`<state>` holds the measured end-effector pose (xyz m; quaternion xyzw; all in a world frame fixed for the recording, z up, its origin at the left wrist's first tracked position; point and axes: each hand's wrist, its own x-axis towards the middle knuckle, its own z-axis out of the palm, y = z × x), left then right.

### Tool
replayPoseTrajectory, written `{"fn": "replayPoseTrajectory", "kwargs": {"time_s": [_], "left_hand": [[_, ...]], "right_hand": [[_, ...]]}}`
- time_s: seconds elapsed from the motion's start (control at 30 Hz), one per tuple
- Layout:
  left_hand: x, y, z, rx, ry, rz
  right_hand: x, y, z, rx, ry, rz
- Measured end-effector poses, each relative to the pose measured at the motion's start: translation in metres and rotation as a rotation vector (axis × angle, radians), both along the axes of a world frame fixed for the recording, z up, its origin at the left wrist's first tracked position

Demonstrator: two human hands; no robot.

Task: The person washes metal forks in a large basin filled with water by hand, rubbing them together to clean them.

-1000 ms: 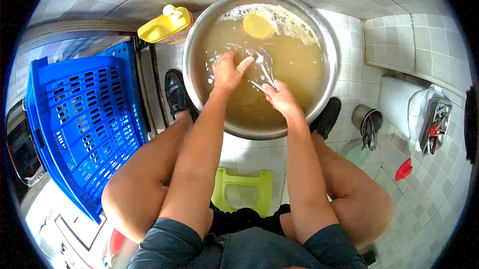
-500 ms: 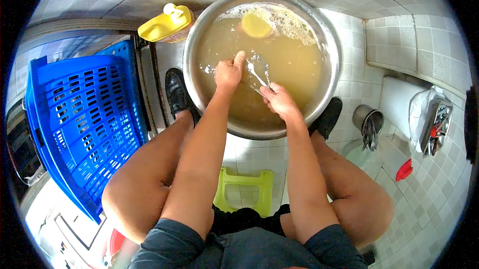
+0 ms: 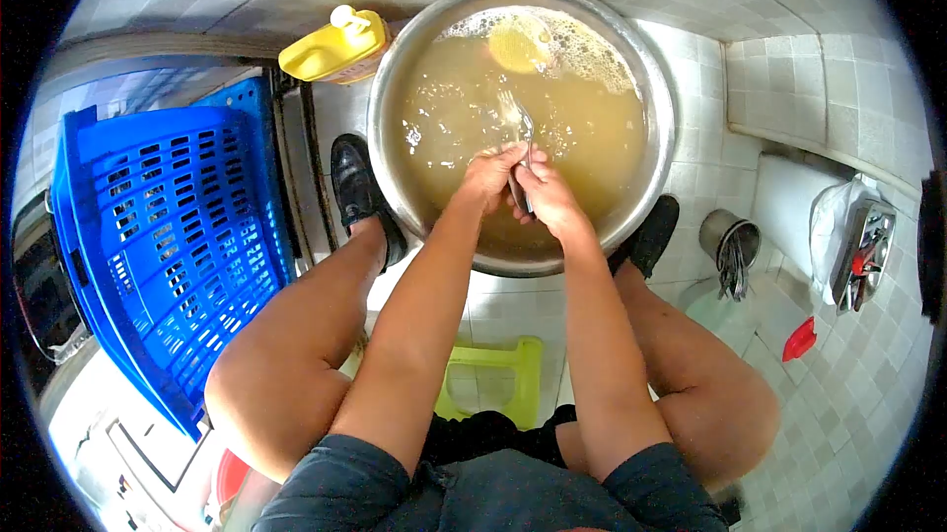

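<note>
Presently, through the head view, I see the right hand (image 3: 549, 199) clasping slim silver metal cutlery (image 3: 527, 128), fork tines pointing away, over a wide round steel basin (image 3: 659, 128) of cloudy brown water (image 3: 592, 152). The left hand's (image 3: 490, 177) fingers touch it; whether they grip, I can't tell.

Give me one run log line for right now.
left hand: on fork | right hand: gripping fork | basin: murky water, foam along far side | yellow bottle: left of basin
</note>
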<state>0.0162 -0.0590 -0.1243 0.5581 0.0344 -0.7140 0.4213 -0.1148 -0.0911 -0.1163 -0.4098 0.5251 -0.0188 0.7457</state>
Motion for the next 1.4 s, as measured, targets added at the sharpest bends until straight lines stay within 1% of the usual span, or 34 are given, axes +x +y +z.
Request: {"fn": "replayPoseTrajectory", "kwargs": {"time_s": [0.03, 0.07, 0.13, 0.17, 0.2, 0.23, 0.27, 0.3, 0.33, 0.37, 0.4, 0.43, 0.47, 0.53, 0.57, 0.6, 0.67, 0.7, 0.73, 0.8, 0.83, 0.87, 0.93, 0.97, 1.0, 1.07, 1.1, 1.17, 1.2, 1.27, 1.3, 1.33, 1.4], "left_hand": [[-0.003, 0.001, -0.004, 0.013, 0.002, 0.091], [-0.002, 0.001, -0.011, 0.013, -0.001, 0.097], [0.001, -0.002, -0.016, 0.009, -0.291, 0.046], [-0.003, -0.003, -0.018, 0.057, -0.304, 0.15], [-0.001, -0.007, -0.008, 0.055, -0.304, 0.154], [0.001, -0.009, -0.001, 0.079, -0.296, 0.139], [0.002, -0.011, 0.005, 0.104, -0.287, 0.124], [0.002, -0.01, -0.001, 0.035, -0.421, 0.038], [0.0, -0.009, -0.007, 0.035, -0.422, 0.037], [-0.002, -0.007, -0.013, 0.07, -0.331, 0.046], [-0.003, -0.006, -0.01, 0.106, -0.241, 0.055], [-0.006, -0.007, -0.003, 0.126, -0.273, 0.018], [-0.009, -0.007, -0.004, 0.126, -0.274, 0.021], [-0.016, -0.004, -0.012, 0.076, -0.133, 0.017], [-0.021, 0.0, -0.015, 0.003, -0.065, 0.074], [-0.024, 0.001, -0.009, 0.0, -0.068, 0.074], [-0.03, -0.001, 0.003, 0.096, -0.439, -0.116], [-0.034, 0.002, -0.007, 0.08, -0.414, -0.133], [-0.035, 0.005, -0.011, 0.078, -0.416, -0.133], [-0.037, 0.012, -0.011, -0.019, -0.233, -0.032], [-0.034, 0.016, -0.007, -0.02, -0.236, -0.066], [-0.033, 0.018, -0.004, -0.021, -0.237, -0.069], [-0.029, 0.018, 0.009, -0.019, -0.087, -0.022], [-0.034, 0.016, 0.021, 0.0, -0.095, 0.055], [-0.034, 0.017, 0.017, 0.001, -0.096, 0.053], [-0.034, 0.018, 0.009, -0.053, -0.104, -0.054], [-0.036, 0.017, 0.01, -0.051, -0.103, -0.056], [-0.042, 0.014, 0.013, -0.098, -0.238, -0.066], [-0.043, 0.015, 0.015, -0.095, -0.241, -0.068], [-0.044, 0.018, 0.017, -0.117, -0.267, -0.151], [-0.046, 0.019, 0.009, -0.111, -0.306, -0.196], [-0.043, 0.019, 0.013, -0.109, -0.309, -0.203], [-0.038, 0.019, 0.023, -0.09, -0.271, -0.216]], "right_hand": [[-0.002, -0.001, 0.001, 0.073, -0.006, -0.033], [-0.003, -0.003, 0.001, 0.147, -0.013, -0.065], [-0.007, -0.006, -0.001, 0.187, 0.006, -0.045], [-0.006, -0.006, -0.003, 0.14, 0.085, -0.089], [-0.008, -0.006, -0.009, 0.091, 0.164, -0.134], [-0.01, -0.005, -0.02, -0.037, 0.234, -0.125], [-0.016, -0.005, -0.03, -0.04, 0.234, -0.122], [-0.016, -0.006, -0.029, -0.097, 0.246, -0.141], [-0.015, -0.006, -0.028, -0.153, 0.257, -0.161], [-0.012, -0.006, -0.027, -0.152, 0.255, -0.161], [-0.008, -0.008, -0.019, -0.099, 0.215, -0.294], [-0.004, -0.008, -0.012, -0.047, 0.176, -0.425], [-0.004, -0.008, -0.012, -0.048, 0.175, -0.422], [-0.007, -0.008, -0.022, -0.035, -0.164, -0.502], [-0.007, -0.008, -0.026, -0.039, -0.166, -0.507], [-0.004, -0.009, -0.022, -0.044, -0.168, -0.512], [0.003, -0.009, -0.013, -0.057, -0.218, -0.523], [0.006, -0.007, -0.013, -0.046, -0.221, -0.55], [0.007, -0.006, -0.014, -0.047, -0.223, -0.55], [0.003, -0.002, -0.019, -0.101, -0.141, -0.478], [-0.001, -0.002, -0.025, 0.018, -0.166, -0.474], [-0.006, -0.004, -0.03, 0.017, -0.167, -0.477], [-0.007, -0.011, -0.021, 0.11, -0.1, -0.393], [0.001, -0.01, -0.016, 0.042, -0.083, -0.484], [-0.001, -0.011, -0.017, 0.043, -0.083, -0.486], [-0.009, -0.016, -0.019, 0.128, -0.116, -0.45], [-0.009, -0.018, -0.016, 0.129, -0.114, -0.452], [-0.007, -0.022, -0.009, 0.135, -0.054, -0.472], [-0.006, -0.024, -0.01, 0.139, -0.057, -0.473], [-0.004, -0.034, -0.012, 0.239, 0.118, -0.64], [-0.01, -0.034, -0.056, 0.223, 0.072, -0.747], [-0.009, -0.036, -0.052, 0.227, 0.069, -0.752], [-0.009, -0.042, -0.05, 0.178, 0.172, -0.626]]}}
